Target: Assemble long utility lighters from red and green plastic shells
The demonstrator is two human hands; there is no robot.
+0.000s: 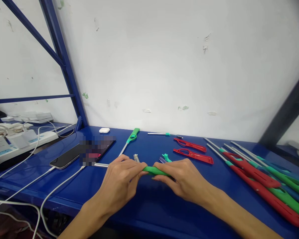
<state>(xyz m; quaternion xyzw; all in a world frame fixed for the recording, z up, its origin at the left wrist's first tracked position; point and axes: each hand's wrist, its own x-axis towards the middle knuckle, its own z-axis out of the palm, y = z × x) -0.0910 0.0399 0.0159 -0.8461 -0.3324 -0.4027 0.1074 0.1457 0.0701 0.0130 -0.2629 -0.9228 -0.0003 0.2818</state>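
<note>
Between my two hands is a green lighter (pixel 154 170), one of the long-necked kind, held level above the blue table. My left hand (pixel 123 177) pinches its left part, and a metal tube (pixel 101 165) sticks out to the left of that hand. My right hand (pixel 184 176) grips the right end, with its thumb and fingers closed on the green handle. Just behind the hands lie a small metal piece (pixel 136 158) and some small teal and dark parts (pixel 166 158), partly hidden by the fingers. Another green lighter (pixel 134 135) rests farther back.
Two red handle shells (pixel 193 156) and a loose metal tube (pixel 157 134) lie near the wall. Several red and green lighters (pixel 259 186) are piled at right. At left are a phone (pixel 68 155), a white earbud case (pixel 104 130), white cables (pixel 57 187) and a power strip (pixel 43 141).
</note>
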